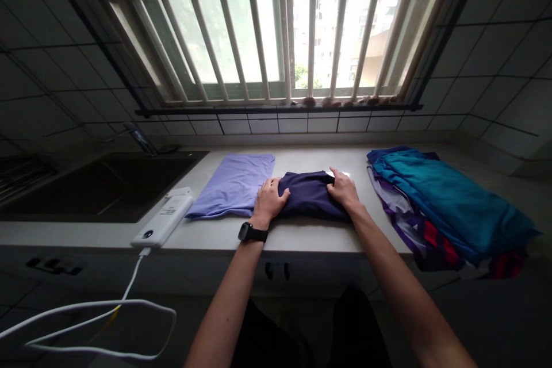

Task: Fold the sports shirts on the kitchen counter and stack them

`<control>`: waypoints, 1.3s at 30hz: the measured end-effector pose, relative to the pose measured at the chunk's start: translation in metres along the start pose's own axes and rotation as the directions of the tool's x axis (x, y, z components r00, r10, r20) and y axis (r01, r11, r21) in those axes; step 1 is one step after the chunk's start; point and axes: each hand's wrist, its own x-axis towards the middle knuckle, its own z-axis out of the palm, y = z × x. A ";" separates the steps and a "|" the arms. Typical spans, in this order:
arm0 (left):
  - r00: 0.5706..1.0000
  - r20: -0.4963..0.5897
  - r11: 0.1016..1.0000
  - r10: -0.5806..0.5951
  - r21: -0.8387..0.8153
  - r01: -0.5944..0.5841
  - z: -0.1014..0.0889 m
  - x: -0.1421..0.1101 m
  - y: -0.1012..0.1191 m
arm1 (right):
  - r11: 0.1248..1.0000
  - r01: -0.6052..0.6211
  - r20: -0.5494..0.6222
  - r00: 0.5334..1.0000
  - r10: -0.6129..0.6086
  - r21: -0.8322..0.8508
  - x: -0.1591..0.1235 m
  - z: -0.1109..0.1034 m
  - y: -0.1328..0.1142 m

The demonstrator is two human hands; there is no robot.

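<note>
Left hand (269,202) and right hand (344,188) both on a folded navy garment (310,204), which sits mid-frame on the white surface (215,236), between the two hands. Left hand lies over the bundle's left end, fingers angled up and to the right. Right hand sits on its upper right end, fingers pointing down and left. Neither looks clenched; palms seem to press down, but cannot tell if the fingers are pinching cloth. Both arms reach forward from the bottom of the frame, elbows out, wrists bent, black wristwatch (252,233) on the left wrist.

Doing this well likely means flat palms, even pressure from both ends and edges lined up, so the layers don't slide or bunch.

Lavender garment (228,184) lies flat just left of the bundle. Right of it, a stack with a teal garment (452,201) on top of a purple and red printed garment (416,230) hangs over the front edge. White power bank (161,218) at the front left edge, white cable (86,322) trailing to lower left. Dark sink (99,184) at left, barred window (276,29) above.
</note>
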 end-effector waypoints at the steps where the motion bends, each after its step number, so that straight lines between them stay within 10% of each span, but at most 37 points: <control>1: 0.999 0.008 0.998 0.050 -0.035 -0.050 -0.001 -0.001 0.001 | 0.999 -0.035 -0.017 0.999 0.035 -0.003 0.000 0.000 0.002; 7: 0.958 0.097 0.959 0.271 -0.116 -0.260 -0.013 -0.005 0.011 | 0.971 -0.238 -0.231 0.945 0.230 -0.007 -0.003 -0.003 0.019; 11: 0.997 0.027 0.990 -0.074 0.122 0.070 -0.038 -0.018 -0.018 | 0.997 -0.064 -0.222 0.972 0.070 0.033 -0.001 -0.009 0.025; 15: 0.913 0.150 0.890 -0.379 0.331 0.314 -0.064 -0.037 -0.060 | 0.937 0.315 -0.064 0.949 -0.309 0.148 0.002 -0.007 0.018; 21: 0.915 0.295 0.919 -0.275 0.360 0.160 -0.071 -0.057 -0.042 | 0.918 0.311 0.129 0.928 -0.349 0.248 0.005 0.002 0.016; 29: 0.971 0.227 0.914 -0.068 0.404 -0.031 -0.068 -0.060 -0.036 | 0.987 0.140 0.051 0.988 -0.144 0.077 -0.006 -0.020 -0.011; 31: 0.965 0.262 0.937 0.014 0.333 -0.104 -0.067 -0.066 -0.027 | 0.924 0.355 0.025 0.932 -0.361 0.142 -0.024 -0.022 -0.034; 36: 0.917 0.320 0.957 0.237 0.086 -0.278 -0.067 -0.110 0.002 | 0.601 0.716 0.242 0.550 -0.799 0.355 -0.087 -0.014 -0.066; 39: 0.937 0.290 0.970 0.196 0.081 -0.229 -0.074 -0.136 -0.017 | 0.646 0.715 0.260 0.592 -0.763 0.267 -0.119 -0.005 -0.063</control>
